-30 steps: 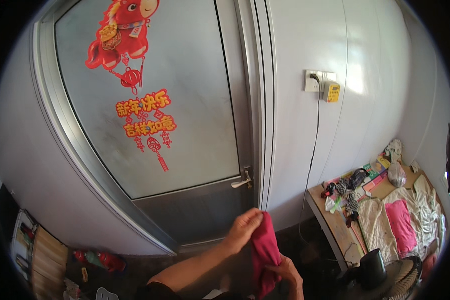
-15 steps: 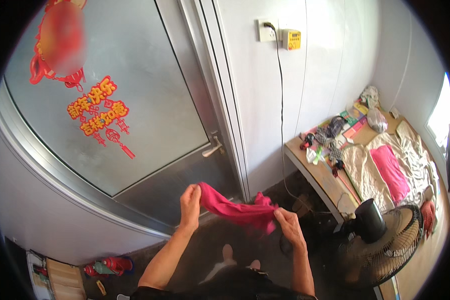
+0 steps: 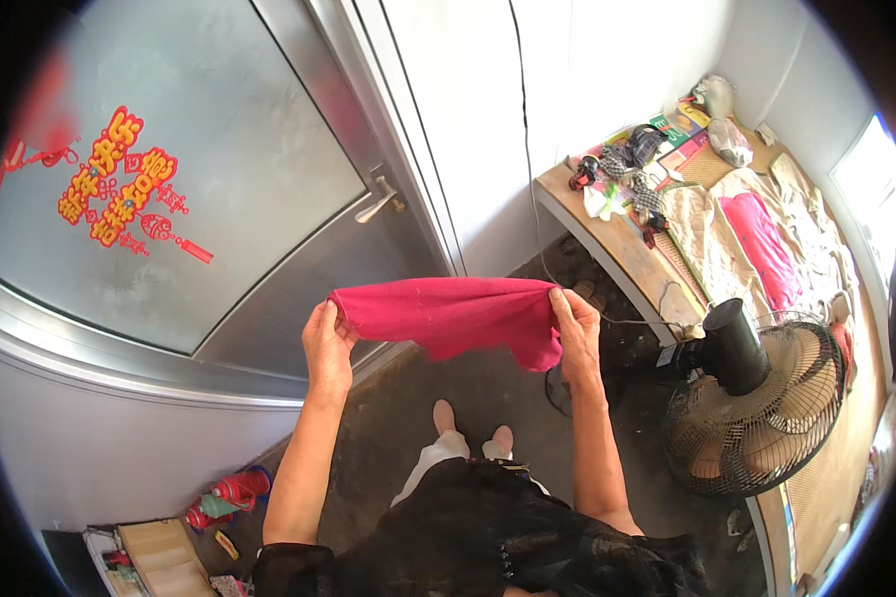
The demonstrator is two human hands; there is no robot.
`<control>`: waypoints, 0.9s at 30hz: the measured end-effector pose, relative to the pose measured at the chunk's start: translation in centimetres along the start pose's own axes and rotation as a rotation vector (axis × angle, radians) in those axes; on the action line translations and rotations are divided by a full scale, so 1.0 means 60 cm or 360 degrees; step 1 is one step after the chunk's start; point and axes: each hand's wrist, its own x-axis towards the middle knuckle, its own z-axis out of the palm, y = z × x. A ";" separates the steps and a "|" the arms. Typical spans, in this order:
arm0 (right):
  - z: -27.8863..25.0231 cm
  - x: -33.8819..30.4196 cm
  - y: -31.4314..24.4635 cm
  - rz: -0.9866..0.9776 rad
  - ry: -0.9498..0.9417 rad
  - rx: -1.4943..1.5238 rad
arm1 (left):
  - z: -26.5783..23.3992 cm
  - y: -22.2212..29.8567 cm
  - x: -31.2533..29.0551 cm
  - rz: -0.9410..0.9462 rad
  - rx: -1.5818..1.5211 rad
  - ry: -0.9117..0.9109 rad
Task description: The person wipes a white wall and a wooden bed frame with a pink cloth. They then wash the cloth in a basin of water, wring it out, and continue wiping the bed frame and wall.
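A deep pink cloth [image 3: 443, 313] hangs stretched between my two hands, its top edge nearly straight and its lower edge uneven. My left hand [image 3: 326, 348] pinches its left upper corner. The right upper corner is pinched between thumb and fingers of my right hand [image 3: 576, 333]. Both arms reach forward at about the same height, above the dark floor and in front of the grey door. What kind of cloth it is, I cannot tell.
To the right stands a wooden bed or table [image 3: 617, 244] with pale cloth, a pink cloth [image 3: 764, 249] and clutter on it. A black fan [image 3: 757, 408] is close to my right arm. A door handle [image 3: 376, 202] sticks out ahead. Red bottles [image 3: 239, 490] lie lower left.
The pink cloth was bunched and sagging; now it is spread wider and flatter between my hands. Both hands have risen in the picture, and the view has shifted.
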 end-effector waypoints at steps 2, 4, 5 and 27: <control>0.011 -0.005 -0.011 0.0101 -0.0048 0.0299 | -0.015 -0.010 -0.004 -0.0032 -0.0073 0.0001; 0.019 -0.011 -0.021 0.0201 -0.0039 0.0519 | -0.029 -0.017 -0.008 -0.0069 -0.0085 -0.0013; 0.017 -0.011 -0.019 0.0226 -0.0012 0.0567 | -0.031 -0.017 -0.010 -0.0088 -0.0092 -0.0028; -0.069 -0.220 0.057 -0.0015 0.0488 -0.0292 | 0.008 -0.158 -0.053 0.0171 0.1800 -0.1955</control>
